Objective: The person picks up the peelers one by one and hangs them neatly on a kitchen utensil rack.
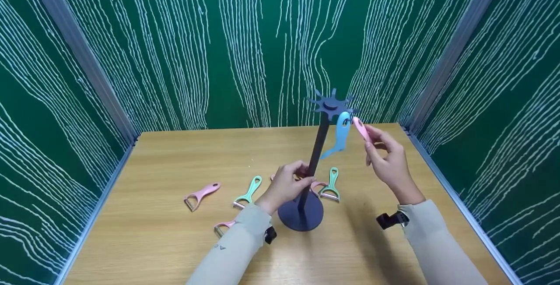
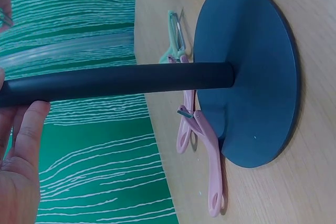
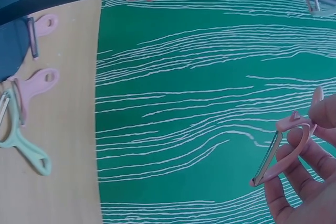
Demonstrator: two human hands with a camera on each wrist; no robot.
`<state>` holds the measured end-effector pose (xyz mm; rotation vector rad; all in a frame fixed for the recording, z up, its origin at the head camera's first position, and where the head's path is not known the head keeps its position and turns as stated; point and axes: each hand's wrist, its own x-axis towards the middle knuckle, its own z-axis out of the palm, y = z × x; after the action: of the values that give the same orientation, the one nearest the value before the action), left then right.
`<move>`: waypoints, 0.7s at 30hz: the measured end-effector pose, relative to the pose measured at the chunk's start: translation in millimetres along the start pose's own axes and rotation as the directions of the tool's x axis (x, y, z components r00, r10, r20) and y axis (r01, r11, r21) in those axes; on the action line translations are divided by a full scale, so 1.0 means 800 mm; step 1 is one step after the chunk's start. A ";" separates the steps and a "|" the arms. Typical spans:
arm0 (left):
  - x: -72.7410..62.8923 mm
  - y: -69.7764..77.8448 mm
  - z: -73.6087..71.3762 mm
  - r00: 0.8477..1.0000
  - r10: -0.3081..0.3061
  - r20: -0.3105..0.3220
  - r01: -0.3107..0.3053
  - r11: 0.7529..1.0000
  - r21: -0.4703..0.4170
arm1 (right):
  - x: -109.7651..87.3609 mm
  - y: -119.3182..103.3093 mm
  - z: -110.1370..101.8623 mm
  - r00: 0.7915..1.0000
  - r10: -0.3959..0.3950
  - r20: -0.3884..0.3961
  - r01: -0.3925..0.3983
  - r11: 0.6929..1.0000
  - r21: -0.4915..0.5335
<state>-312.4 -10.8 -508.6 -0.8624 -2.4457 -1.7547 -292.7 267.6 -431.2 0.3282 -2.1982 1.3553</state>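
My left hand point(image 1: 286, 185) grips the dark pole point(image 1: 319, 145) of an upright stand, its thumb and fingers on either side. The stand's round base point(image 1: 301, 217) sits on the table, and a spoked, star-shaped top point(image 1: 330, 104) crowns the pole. From one spoke at the front right hangs a blue peeler point(image 1: 342, 132). My right hand point(image 1: 390, 160) pinches a pink peeler point(image 1: 361, 128), handle end up beside that spoke; whether they touch, I cannot tell. In the right wrist view the pink peeler's blade and curved frame point(image 3: 287, 165) show below the fingers.
Around the base lie several loose peelers: a green one point(image 1: 333, 181) to the right, another green one point(image 1: 250, 190) to the left, a pink one point(image 1: 203, 194) farther left. Two more pink peelers point(image 2: 214, 171) lie beside the base. Green walls with white lines enclose the wooden table point(image 1: 166, 158).
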 end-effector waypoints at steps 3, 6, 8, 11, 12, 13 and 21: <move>0.001 0.000 0.000 1.000 -0.005 -0.002 0.005 1.000 0.001 | 0.001 -0.006 -0.002 1.000 -0.026 -0.017 0.026 1.000 -0.008; 0.001 -0.001 0.000 1.000 -0.007 -0.001 0.007 1.000 -0.001 | 0.001 -0.012 -0.005 0.999 -0.041 -0.029 0.041 0.999 -0.005; 0.001 0.000 0.000 1.000 -0.011 0.001 0.011 1.000 -0.004 | 0.002 -0.017 -0.007 0.998 -0.052 -0.035 0.052 0.999 -0.002; 0.001 0.000 0.000 1.000 -0.016 0.003 0.016 1.000 -0.007 | 0.002 -0.024 -0.008 0.996 -0.076 -0.047 0.076 0.997 0.004; 0.001 -0.001 0.000 1.000 -0.017 0.003 0.017 1.000 -0.007 | 0.003 -0.026 -0.009 0.995 -0.088 -0.052 0.088 0.996 0.003; 0.001 -0.001 0.000 1.000 -0.018 0.003 0.018 1.000 -0.006 | 0.003 -0.028 -0.009 0.993 -0.101 -0.057 0.101 0.995 -0.001; 0.002 -0.002 0.001 1.000 0.001 -0.003 -0.001 1.000 0.013 | 0.002 -0.046 -0.013 0.972 -0.223 -0.078 0.225 0.974 0.020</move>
<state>-314.3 -9.9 -509.2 -0.8594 -2.4509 -1.7370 -273.7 260.0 -398.9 0.5115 -2.0135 1.2549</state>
